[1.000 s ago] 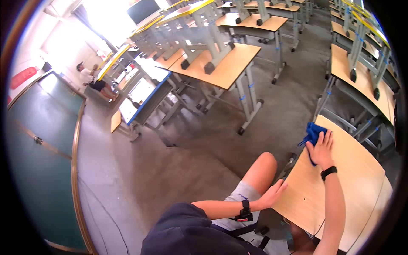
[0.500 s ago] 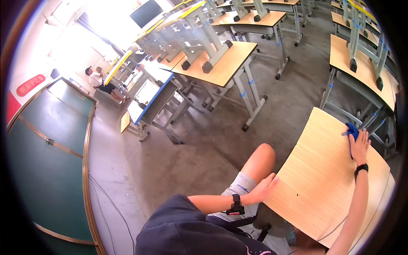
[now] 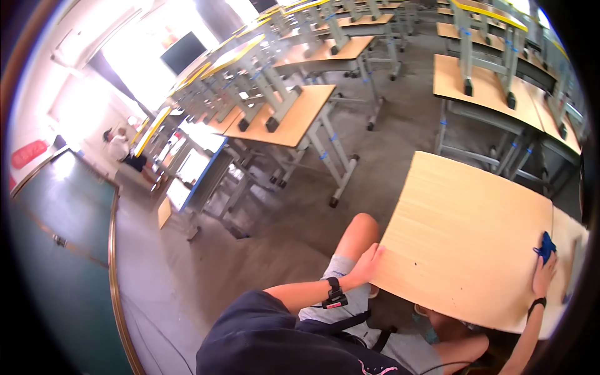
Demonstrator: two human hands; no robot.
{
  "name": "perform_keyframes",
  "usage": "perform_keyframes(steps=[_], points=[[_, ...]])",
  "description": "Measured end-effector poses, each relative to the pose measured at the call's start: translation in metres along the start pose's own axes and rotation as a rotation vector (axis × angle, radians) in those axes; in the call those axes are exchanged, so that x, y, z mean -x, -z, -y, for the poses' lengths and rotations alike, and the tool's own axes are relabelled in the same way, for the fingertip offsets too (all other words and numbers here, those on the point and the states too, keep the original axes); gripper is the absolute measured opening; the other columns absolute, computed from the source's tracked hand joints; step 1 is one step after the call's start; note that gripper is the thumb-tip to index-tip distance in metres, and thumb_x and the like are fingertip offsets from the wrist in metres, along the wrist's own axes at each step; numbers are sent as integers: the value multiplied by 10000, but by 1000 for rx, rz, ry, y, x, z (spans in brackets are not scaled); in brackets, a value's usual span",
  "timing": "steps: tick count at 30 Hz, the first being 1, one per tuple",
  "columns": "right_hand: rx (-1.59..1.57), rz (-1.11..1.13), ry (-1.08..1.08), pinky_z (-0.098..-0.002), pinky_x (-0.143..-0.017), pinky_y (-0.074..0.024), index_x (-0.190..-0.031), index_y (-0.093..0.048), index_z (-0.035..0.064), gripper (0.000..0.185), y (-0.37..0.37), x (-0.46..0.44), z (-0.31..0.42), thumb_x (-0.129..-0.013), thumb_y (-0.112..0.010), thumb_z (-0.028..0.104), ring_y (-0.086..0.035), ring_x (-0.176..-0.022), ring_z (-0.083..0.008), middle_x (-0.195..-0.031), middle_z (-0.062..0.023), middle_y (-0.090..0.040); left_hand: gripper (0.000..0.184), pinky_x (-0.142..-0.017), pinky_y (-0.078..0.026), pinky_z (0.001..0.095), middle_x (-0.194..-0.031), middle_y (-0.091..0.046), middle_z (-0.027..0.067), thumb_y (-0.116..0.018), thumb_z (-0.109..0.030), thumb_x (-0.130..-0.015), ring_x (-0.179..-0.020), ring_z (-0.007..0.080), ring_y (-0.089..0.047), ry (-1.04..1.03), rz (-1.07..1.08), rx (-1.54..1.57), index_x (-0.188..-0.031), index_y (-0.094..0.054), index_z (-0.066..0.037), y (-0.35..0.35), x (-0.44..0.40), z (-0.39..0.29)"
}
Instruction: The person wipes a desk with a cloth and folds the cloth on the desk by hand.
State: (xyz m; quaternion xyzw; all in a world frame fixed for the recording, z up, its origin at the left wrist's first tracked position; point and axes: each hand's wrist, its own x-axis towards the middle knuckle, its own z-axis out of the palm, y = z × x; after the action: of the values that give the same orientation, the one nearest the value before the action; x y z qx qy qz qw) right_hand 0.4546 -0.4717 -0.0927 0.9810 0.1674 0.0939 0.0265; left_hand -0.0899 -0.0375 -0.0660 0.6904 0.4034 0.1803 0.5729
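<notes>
A light wood-topped desk (image 3: 469, 231) stands in front of me on the right, with a few small dark specks on its top. My left hand (image 3: 365, 267) grips the desk's near left edge, its fingertips at the rim. Toward the right end of the surface, my right hand (image 3: 544, 275) holds a crumpled dark blue cloth (image 3: 546, 247) against the wood. The cloth pokes out beyond the fingers, close to the seam with an adjoining desktop (image 3: 565, 234). Both wrists wear black bands.
Rows of desks (image 3: 294, 119) carry upturned stools with yellow-edged seats (image 3: 240, 53). More desks (image 3: 487, 90) stand beyond mine. A green chalkboard (image 3: 59, 269) lines the left, with cables on the floor (image 3: 262, 262). Another person (image 3: 122, 150) is at the far left.
My right hand and the blue cloth have moved from the desk's far edge toward its right end. My left hand stays on the left edge. The view has turned to the right.
</notes>
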Motion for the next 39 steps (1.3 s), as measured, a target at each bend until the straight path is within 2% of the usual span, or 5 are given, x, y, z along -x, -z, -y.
perform_keyframes(steps=[9,15,20,32,39], points=[[-137,41,115,-577,-1204,-155,-1495,-263,-56,654,88,178,72,-1008,-509,304,-169,-1494,-451,-1609,-287,-181,403,-802,-477,307,-905,-579,67,-375,-370,-1097,-870,121,-546,34,7,52,-1028,-536,-7,-4,-7,22],[-292,70,309,-580,-1207,-151,-1452,-275,-134,748,152,250,187,-926,-603,284,-163,-1482,-496,-1574,-361,-178,501,-821,-478,392,-907,-607,181,-378,-466,-1075,-863,249,-603,-12,0,146,-1056,-518,14,-7,0,15],[-433,120,599,-607,-1195,-149,-1437,-276,-142,820,187,282,307,-871,-674,299,-158,-1455,-555,-1554,-391,-173,498,-845,-466,364,-942,-605,145,-364,-452,-1084,-896,204,-574,22,41,192,-1077,-528,18,-8,-1,22],[-336,255,898,-611,-1186,-129,-1483,-320,-76,1071,171,208,427,-804,-635,691,-90,-1484,-532,-1583,-388,-85,380,-805,-439,284,-891,-504,17,-344,-349,-1109,-849,117,-474,32,79,301,-1055,-524,-19,-2,16,-9],[-341,222,789,-583,-1208,-65,-1516,-289,-31,980,142,102,508,-886,-546,675,-36,-1508,-484,-1612,-333,-76,347,-751,-462,336,-862,-541,91,-394,-327,-1096,-823,151,-522,100,69,163,-1041,-486,4,-2,17,-13]])
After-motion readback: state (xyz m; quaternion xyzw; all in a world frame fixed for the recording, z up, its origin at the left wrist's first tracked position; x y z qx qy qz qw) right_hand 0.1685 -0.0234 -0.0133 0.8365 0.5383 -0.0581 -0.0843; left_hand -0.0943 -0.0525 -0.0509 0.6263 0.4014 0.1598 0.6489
